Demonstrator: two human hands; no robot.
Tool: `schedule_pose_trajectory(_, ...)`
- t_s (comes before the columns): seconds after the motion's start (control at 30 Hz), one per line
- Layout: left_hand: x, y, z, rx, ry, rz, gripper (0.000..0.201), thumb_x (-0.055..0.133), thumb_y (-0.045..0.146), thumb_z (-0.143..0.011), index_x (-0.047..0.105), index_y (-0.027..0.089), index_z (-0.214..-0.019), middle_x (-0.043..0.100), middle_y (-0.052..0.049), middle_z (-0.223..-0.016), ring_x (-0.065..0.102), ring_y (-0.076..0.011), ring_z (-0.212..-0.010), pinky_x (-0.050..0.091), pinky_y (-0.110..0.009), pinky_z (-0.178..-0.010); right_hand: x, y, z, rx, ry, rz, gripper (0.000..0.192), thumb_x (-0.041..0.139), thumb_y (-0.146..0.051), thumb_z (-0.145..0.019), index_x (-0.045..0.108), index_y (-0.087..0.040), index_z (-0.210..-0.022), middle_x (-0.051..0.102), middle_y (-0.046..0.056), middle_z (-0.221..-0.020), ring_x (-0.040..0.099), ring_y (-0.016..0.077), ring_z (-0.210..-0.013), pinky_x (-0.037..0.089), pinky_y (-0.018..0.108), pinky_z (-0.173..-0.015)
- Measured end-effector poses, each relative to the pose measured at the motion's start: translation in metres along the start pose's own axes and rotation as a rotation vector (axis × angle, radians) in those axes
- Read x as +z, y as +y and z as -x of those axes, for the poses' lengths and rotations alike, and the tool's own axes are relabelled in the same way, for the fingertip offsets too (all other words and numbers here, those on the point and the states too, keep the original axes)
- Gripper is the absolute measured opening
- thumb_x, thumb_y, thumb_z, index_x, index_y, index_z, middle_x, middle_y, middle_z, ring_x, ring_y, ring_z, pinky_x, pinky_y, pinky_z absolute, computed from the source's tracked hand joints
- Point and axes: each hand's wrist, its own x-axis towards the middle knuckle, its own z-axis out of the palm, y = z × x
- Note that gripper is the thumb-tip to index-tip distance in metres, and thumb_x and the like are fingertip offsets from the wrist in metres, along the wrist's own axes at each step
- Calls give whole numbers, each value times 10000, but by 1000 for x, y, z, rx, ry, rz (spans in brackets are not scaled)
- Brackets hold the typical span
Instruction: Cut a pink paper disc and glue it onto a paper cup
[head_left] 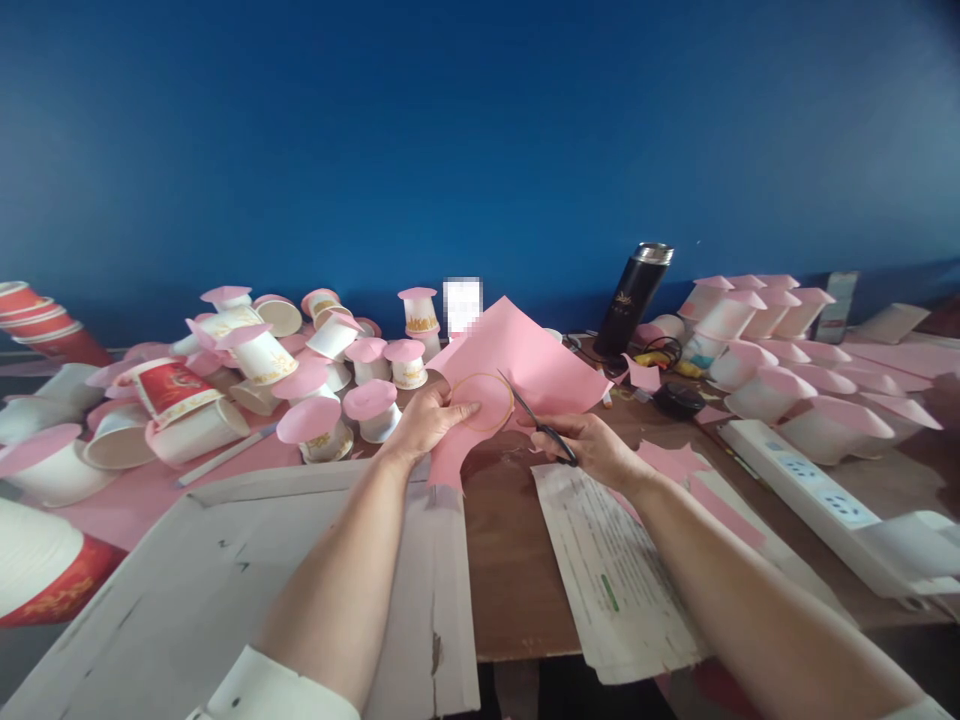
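Observation:
A sheet of pink paper (pixel 517 340) is held up over the middle of the table, with a drawn circle outline on it. My left hand (pixel 433 420) grips the sheet, its thumb lying on the circle. In my right hand (pixel 589 445) is a pair of scissors (pixel 551 432) with black handles. Their blades point up and left and meet the paper along the right side of the circle. Below the circle the sheet has a curved cut edge, and a strip hangs down by my left wrist.
Several paper cups with pink paper tops (pixel 307 420) crowd the left side; more cups (pixel 840 425) stand at right. A black thermos (pixel 634 300) leans at the back. A white power strip (pixel 810 485), printed paper (pixel 607 570), pink scraps (pixel 675 460) and a cardboard sheet (pixel 225 600) lie nearby.

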Motion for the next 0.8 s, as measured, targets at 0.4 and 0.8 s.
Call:
schedule_pose_trajectory(0.4, -3, -5, -2, 27, 13, -50, 435, 773, 449, -605, 422, 195, -647, 429, 58, -596, 427, -103, -558, 345, -235, -529, -1, -4, 0, 7, -50, -12, 396, 651, -487, -798, 744, -149, -981, 366, -25, -601, 322, 94, -567, 350, 249, -519)
schedule_pose_trajectory(0.8, -1, 6, 2, 29, 0, -5, 360, 765, 451, -611, 553, 181, -717, 516, 29, -621, 472, -132, -597, 357, -248, -546, -3, -3, 0, 62, -25, -16, 569, 717, -492, -725, 694, -126, -1159, 496, -25, -585, 448, 108, -564, 412, 271, -535)
